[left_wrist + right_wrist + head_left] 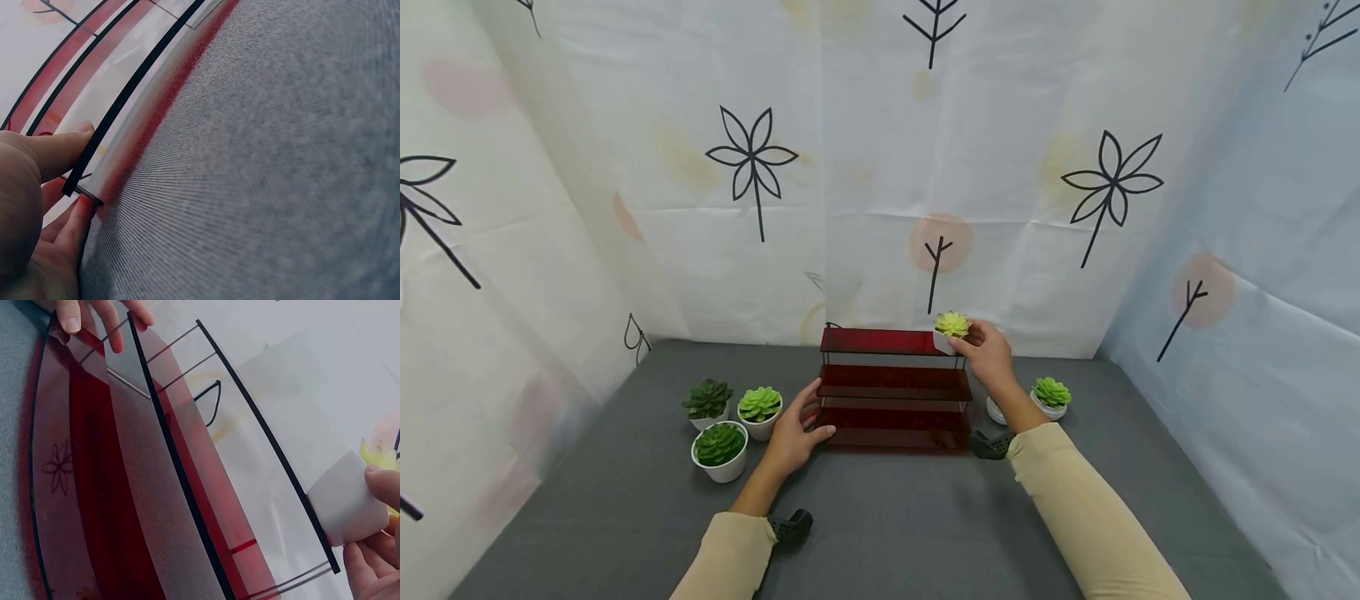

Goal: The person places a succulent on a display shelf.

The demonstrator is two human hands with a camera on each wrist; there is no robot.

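A three-tier stepped display rack [893,383] with see-through dark red shelves stands on the grey table. My left hand [793,435] holds its left end. The thumb lies over the lowest shelf, and the fingers are along the side, as the left wrist view shows near the shelf's black edge [125,100]. At the right end of the top shelf, my right hand [988,354] grips a small potted succulent [951,325] with yellow-green leaves. In the right wrist view its white pot [350,499] is right at the top shelf's black edge, thumb and fingers around it.
Left of the rack are three white-potted succulents: a dark green one [707,400], a bright green one [760,404] and a mid-green one [720,446]. Right of it, another bright green succulent [1051,393] stands beside a white pot [995,410] partly behind my right forearm. Patterned cloth walls [880,167] surround the table.
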